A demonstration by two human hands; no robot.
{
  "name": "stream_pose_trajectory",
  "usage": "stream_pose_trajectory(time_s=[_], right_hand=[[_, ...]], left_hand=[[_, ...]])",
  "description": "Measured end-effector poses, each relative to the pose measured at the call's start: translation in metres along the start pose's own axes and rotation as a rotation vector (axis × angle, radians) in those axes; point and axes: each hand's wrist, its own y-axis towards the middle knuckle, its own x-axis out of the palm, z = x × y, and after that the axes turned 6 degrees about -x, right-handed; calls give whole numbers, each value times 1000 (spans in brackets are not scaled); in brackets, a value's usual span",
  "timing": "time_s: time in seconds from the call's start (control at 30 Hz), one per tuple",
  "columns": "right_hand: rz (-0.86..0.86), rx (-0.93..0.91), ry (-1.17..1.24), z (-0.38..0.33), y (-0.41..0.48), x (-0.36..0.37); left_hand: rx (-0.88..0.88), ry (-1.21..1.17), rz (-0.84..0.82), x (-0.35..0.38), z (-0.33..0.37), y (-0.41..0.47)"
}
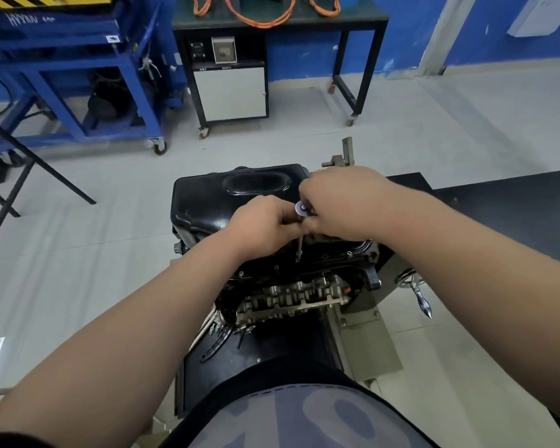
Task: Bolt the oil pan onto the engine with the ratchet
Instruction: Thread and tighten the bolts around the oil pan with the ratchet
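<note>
Grey-and-black printed shirt (pixel 304 415) fills the bottom edge. Beyond it, the left hand (pixel 262 223) curls round the upright extension just under the head of the silver ratchet (pixel 303 208), while the right hand (pixel 340 202) clenches the handle. The socket tip meets the near flange of the glossy black steel oil pan (pixel 207 202), which sits on top of the dark cast engine (pixel 291 295).

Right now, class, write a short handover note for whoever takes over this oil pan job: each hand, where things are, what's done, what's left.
Left hand: grips the ratchet near its head.
Right hand: curled round its handle.
Oil pan sits on the engine; the extension reaches down to the near flange.
Done: bolt heads show there; tightness unclear.
Left: finish this bolt, check the rest.
</note>
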Motion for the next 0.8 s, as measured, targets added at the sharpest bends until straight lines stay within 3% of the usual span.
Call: stream_pose_trajectory(time_s=[0.13, 0.2, 0.3, 0.33, 0.5, 0.63, 0.73, 0.8], right_hand=[[21, -108, -58, 5, 0, -4], [67, 14, -117, -1, -1, 0], [29, 264, 11, -11, -5, 6], [15, 269, 53, -11, -5, 8], [25, -48, 15, 6, 0, 2], [117, 111, -57, -4, -2, 3], [91, 279, 38, -14, -5, 6], [58, 190, 25, -9, -4, 4]], left_hand=[[-13, 19, -16, -1, 0, 2], [-41, -20, 46, 2, 3, 2], [-70, 52, 75, 5, 7, -1], [-57, 51, 72, 4, 7, -1], [4, 18, -44, -4, 4, -3], [-53, -32, 45, 1, 6, -1], [-102, 48, 89, 6, 9, -1], [-79, 26, 82, 6, 7, -2]])
